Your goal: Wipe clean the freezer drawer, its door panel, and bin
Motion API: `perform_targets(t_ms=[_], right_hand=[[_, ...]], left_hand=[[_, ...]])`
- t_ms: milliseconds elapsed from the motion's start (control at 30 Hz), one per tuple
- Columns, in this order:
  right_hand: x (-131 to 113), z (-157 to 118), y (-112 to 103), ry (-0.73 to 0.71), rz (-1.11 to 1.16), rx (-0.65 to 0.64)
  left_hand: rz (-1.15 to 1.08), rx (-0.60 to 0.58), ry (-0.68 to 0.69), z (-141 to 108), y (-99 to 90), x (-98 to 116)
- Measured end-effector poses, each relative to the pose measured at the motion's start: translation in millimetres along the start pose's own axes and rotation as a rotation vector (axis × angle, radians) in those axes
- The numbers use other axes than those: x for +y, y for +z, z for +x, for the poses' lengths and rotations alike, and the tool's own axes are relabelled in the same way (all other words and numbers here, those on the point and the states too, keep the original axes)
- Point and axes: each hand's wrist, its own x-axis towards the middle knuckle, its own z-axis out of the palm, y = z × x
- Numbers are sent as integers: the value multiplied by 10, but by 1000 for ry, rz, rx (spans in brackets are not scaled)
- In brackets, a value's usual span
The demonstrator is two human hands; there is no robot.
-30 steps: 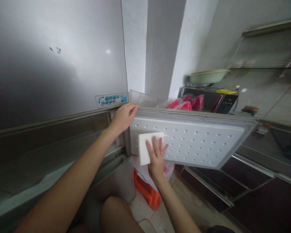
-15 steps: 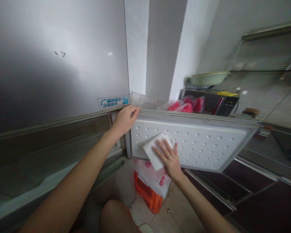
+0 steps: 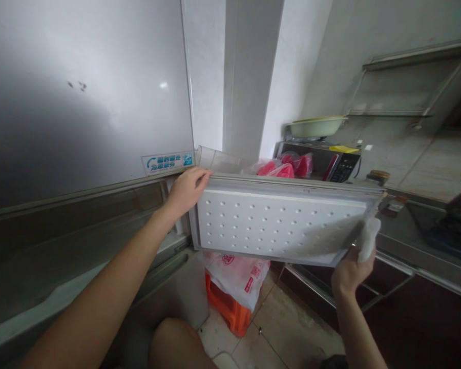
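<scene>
1. So the left hand [image 3: 188,190] is curled over the top edge of the open door [image 3: 249,223], gripping it beside the fridge [image 3: 130,97].
2. Right hand [image 3: 351,271] has the white cloth [image 3: 369,238] in its grip at the door's far right end, fingers partly hidden.
3. Plastic bag [image 3: 240,274] is draped over an orange stool [image 3: 236,315] below.
4. Green basin [image 3: 318,127] sits atop the microwave [image 3: 344,167].

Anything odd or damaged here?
Yes: small dark marks on the upper door, standing out against its plain surface; dents or dirt, I can't tell. A small speck lies on the floor. The open dimpled door shows no obvious damage.
</scene>
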Motion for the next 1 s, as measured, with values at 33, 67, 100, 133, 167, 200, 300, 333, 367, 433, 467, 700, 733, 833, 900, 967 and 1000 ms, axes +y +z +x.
perform_targets(t_ms=[33,67,100,133,167,200,300,333,367,433,467,700,733,833,900,967,1000], right_hand=[[-65,-65,42,-23,-22,-7],[-143,-150,93,-70,-51,-28],[-235,-254,154,-126,-81,-59],[-339,-375,227,-180,-99,-112],[-455,-512,313,-235,-107,-174],[-582,-661,410,-291,-99,-250],[-1013,-1132,755,-450,-28,-474],[-1163,-1279,879,-498,-8,-515],[-1309,-1412,1003,-557,6,-557],[-1572,-1619,1240,-679,2,-644],[-1680,-1688,1349,-742,-6,-680],[-1816,-1594,1632,-1123,5,-869],[-1748,-1520,1579,-1145,-4,-890],[-1449,-1235,1306,-1137,-29,-890],[-1201,-1001,1058,-1087,-25,-851],[-951,-754,774,-995,-15,-793],[-835,-632,624,-936,-14,-735]], left_hand=[[1,-1,-2,-1,1,1],[2,0,-1,-1,1,4],[2,0,1,1,0,6],[3,0,3,4,-2,11],[3,-1,0,8,-7,17],[2,-4,-11,14,-13,25],[-10,-22,-81,41,-49,63],[-16,-29,-107,51,-65,77],[-23,-38,-129,61,-82,91],[-33,-62,-154,81,-115,114],[-34,-77,-160,91,-132,121],[7,-156,-171,141,-207,112],[9,-157,-169,142,-208,107],[0,-149,-157,138,-203,90],[-13,-144,-154,132,-198,79],[-21,-145,-160,125,-196,74],[-23,-146,-164,122,-196,74]])
